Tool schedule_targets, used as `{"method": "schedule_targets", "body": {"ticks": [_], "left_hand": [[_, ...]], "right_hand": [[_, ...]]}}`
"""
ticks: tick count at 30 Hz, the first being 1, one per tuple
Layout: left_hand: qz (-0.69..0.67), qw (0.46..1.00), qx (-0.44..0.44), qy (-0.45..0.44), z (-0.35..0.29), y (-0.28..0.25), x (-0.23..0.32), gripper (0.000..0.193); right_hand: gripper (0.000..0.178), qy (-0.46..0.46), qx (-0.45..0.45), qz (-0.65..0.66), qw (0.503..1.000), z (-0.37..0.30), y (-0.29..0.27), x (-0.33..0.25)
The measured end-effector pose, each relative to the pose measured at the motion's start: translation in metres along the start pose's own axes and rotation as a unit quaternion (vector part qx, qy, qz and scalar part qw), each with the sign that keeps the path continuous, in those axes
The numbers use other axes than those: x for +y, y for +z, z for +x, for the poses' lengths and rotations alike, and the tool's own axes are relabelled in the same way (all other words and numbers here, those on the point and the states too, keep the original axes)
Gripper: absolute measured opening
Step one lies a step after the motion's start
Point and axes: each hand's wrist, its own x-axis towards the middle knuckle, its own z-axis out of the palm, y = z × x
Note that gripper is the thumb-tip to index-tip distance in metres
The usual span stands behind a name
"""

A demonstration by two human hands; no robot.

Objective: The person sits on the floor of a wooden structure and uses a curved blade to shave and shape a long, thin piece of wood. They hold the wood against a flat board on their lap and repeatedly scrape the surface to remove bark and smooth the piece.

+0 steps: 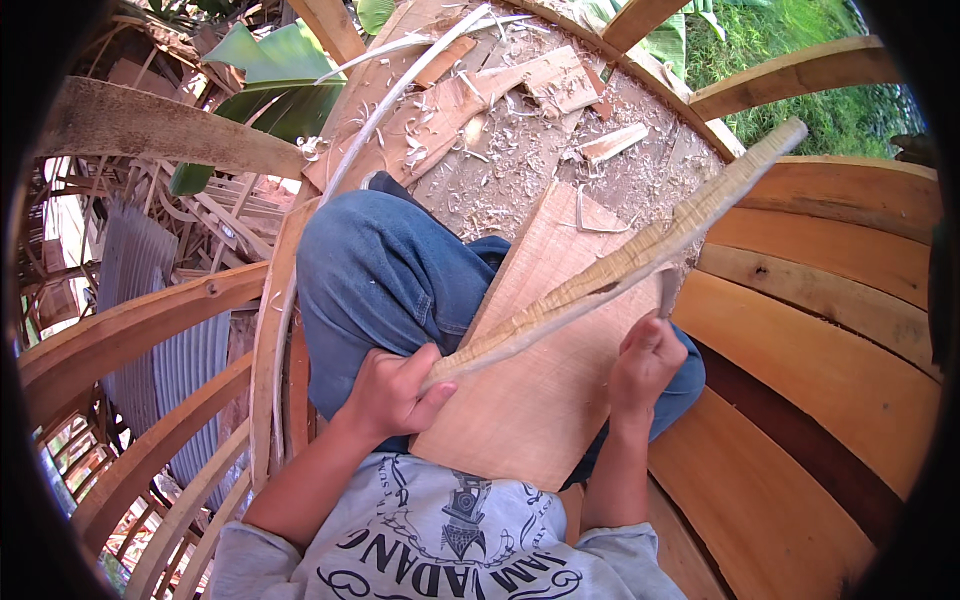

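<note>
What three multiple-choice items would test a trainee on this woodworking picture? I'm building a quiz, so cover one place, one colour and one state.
1. Where does the flat board lie?
A. Across the person's lap
B. Leaning on the metal sheet
C. Out on the grass

2. What colour are the trousers?
A. Black
B. Blue
C. Khaki

3. What is the left hand doing?
A. Resting open on the board
B. Hanging free
C. Gripping the near end of the long carved strip

Answers:
1 A, the board rests on the thighs, in front of the grey shirt.
2 B, the trousers are blue denim.
3 C, the fingers close round the strip's lower end, while the right hand holds a blade to it further along.
</note>
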Motion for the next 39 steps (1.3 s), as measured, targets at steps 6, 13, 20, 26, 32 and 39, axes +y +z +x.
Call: {"method": "schedule_targets", "body": {"ticks": [6, 13, 20, 26, 32, 39], "left_hand": [[-0.028, 0.999, -0.011, -0.034, 0.004, -0.003, 0.002, 0.025], [-0.042, 0.997, -0.028, -0.052, 0.003, -0.005, 0.004, 0.026], [-0.051, 0.997, -0.034, -0.042, 0.001, -0.007, 0.0, 0.024], [-0.057, 0.997, -0.043, -0.037, 0.003, -0.008, 0.0, 0.024], [-0.057, 0.997, -0.047, -0.021, 0.003, -0.007, -0.002, 0.024], [-0.067, 0.997, -0.044, -0.013, -0.002, -0.008, -0.004, 0.022]], "right_hand": [[0.052, 0.041, 0.075, 0.02, 0.996, 0.042, -0.059, 0.001], [0.041, -0.128, -0.178, -0.075, 0.973, -0.014, 0.009, -0.039], [0.048, -0.181, -0.12, -0.142, 0.966, 0.005, 0.011, -0.038], [0.052, -0.199, -0.096, -0.166, 0.961, 0.009, 0.006, -0.033], [0.054, -0.202, -0.053, -0.161, 0.965, 0.002, 0.005, -0.023], [0.058, 0.153, 0.217, 0.068, 0.962, 0.055, -0.074, -0.011]]}}
